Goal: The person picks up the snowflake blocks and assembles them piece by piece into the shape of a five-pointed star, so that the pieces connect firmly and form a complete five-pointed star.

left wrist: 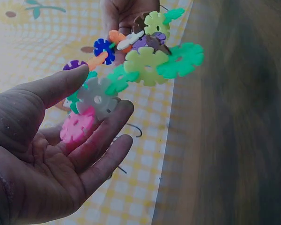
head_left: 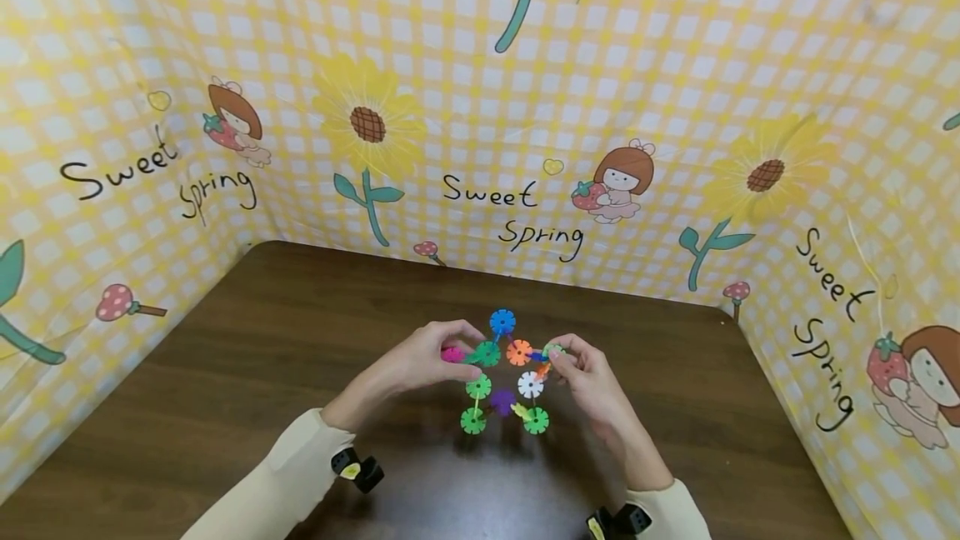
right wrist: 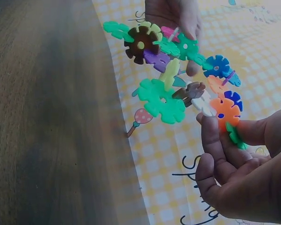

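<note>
Held up above the table is a star-like ring of interlocking plastic discs, with a blue disc (head_left: 502, 322) at its top and a purple disc (head_left: 502, 402) low in the middle. My left hand (head_left: 423, 354) holds its left point, thumb on one side and fingers on the other, around a pink disc (left wrist: 77, 126) and a whitish disc (left wrist: 97, 99). At the opposite point my right hand (head_left: 592, 377) pinches a small green disc (right wrist: 235, 136) beside an orange disc (right wrist: 225, 113). Two green discs form the lower points, nearest me.
A dark brown wooden table (head_left: 187, 407) spreads beneath both hands. Yellow checked cloth (head_left: 465, 140) printed with flowers and girls walls its back and sides. Each wrist wears a black strap, the left one (head_left: 358, 469) by the sleeve cuff.
</note>
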`<state>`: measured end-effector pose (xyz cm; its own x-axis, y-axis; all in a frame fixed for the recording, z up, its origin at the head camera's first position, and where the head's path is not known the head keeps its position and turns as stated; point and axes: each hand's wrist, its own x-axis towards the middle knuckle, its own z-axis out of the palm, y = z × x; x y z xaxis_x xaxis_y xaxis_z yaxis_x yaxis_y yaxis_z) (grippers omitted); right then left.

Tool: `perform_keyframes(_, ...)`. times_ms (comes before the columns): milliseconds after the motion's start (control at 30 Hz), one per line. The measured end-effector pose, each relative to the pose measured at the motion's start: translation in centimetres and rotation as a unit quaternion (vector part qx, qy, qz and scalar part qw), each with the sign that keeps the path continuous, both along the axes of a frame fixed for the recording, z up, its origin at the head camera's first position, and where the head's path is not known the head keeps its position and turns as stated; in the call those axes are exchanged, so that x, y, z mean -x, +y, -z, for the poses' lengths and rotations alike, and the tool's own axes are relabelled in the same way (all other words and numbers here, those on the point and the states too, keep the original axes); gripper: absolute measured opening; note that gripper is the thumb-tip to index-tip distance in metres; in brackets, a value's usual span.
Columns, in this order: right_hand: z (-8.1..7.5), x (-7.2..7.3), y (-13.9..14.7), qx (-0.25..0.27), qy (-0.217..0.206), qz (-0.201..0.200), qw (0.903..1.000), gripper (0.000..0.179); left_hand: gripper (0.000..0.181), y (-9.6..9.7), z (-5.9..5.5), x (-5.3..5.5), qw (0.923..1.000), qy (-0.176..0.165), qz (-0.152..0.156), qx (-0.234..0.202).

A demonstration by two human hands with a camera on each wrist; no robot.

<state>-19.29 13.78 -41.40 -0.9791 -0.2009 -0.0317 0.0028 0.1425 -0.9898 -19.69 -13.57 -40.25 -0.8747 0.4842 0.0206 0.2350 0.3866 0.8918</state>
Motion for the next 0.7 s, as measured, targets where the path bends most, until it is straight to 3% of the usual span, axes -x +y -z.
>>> perform_keyframes(167, 0.3, 0.3, 0.0, 0.019, -0.002, 0.006, 0.9998, 0.018, 0.034, -0.8, 0.5, 0.0, 0.9997, -0.002, -0.011, -0.022)
perform_keyframes(400, 1.0, 0.9, 0.2, 0.029, -0.01, 0.011, 0.9995, 0.018, 0.021, -1.4, 1.4, 0.3, 0.9926, -0.054, -0.029, -0.105)
perform_keyframes(700, 1.8, 2.2, 0.1, 0.03, -0.029, -0.001, 0.9991, 0.017, 0.019, -1.9, 2.1, 1.1, 0.9883, -0.071, -0.077, -0.111)
